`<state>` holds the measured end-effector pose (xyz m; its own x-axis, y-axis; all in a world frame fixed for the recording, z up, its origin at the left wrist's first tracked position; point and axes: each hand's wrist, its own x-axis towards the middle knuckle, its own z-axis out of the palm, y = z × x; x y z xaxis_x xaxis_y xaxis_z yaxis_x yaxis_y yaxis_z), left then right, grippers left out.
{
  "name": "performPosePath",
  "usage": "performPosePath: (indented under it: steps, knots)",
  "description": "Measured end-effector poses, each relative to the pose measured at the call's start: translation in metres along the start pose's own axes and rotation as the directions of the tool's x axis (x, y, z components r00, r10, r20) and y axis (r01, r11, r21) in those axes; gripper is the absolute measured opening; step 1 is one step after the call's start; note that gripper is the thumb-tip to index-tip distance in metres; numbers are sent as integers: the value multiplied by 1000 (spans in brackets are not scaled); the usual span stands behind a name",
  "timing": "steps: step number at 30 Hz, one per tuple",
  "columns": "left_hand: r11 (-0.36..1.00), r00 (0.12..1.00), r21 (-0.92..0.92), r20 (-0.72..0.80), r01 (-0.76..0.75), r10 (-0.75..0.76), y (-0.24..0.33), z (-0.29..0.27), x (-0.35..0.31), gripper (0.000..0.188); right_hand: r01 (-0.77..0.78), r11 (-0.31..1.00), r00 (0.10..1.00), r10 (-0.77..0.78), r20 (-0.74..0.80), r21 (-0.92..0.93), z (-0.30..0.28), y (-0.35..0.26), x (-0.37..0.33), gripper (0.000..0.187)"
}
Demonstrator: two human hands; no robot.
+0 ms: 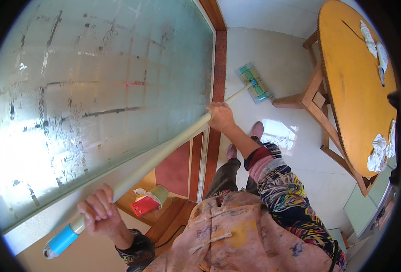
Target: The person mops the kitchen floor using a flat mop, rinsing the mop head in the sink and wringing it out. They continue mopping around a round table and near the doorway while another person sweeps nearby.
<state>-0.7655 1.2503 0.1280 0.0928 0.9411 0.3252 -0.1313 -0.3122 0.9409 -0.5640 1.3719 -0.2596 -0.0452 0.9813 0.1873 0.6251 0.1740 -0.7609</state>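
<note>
A flat mop (159, 154) with a long pale pole slants across the view, from the lower left up to the floor. Near its blue-capped top end (61, 241), my left hand (101, 212) is closed round the pole. Farther down, my right hand (220, 116) also grips it. The rectangular mop head (254, 83), green with pale yellow parts, lies on the light tiled floor (277, 52) beyond my feet. Beside the pole on the left is a frosted, patterned glass panel (119, 68).
To the right stands a wooden table (354, 90) with a yellow top and crumpled white pieces (378, 153) on it. One table leg (291, 100) reaches close to the mop head. A brown door frame (219, 68) edges the glass. Below the pole sits a bin (159, 194) with a red packet (145, 205).
</note>
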Motion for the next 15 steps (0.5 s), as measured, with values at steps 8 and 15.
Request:
performPosePath:
  steps: [8, 15]
  knots:
    - [997, 998, 69, 50, 18, -22, 55, -38, -54, 36, 83, 959, 988, -115, 106, 271, 38, -63, -46, 21]
    - [953, 894, 249, 446, -171, 44, 67, -42, -79, 35, 87, 948, 969, -152, 195, 306, 38, -49, -82, 9]
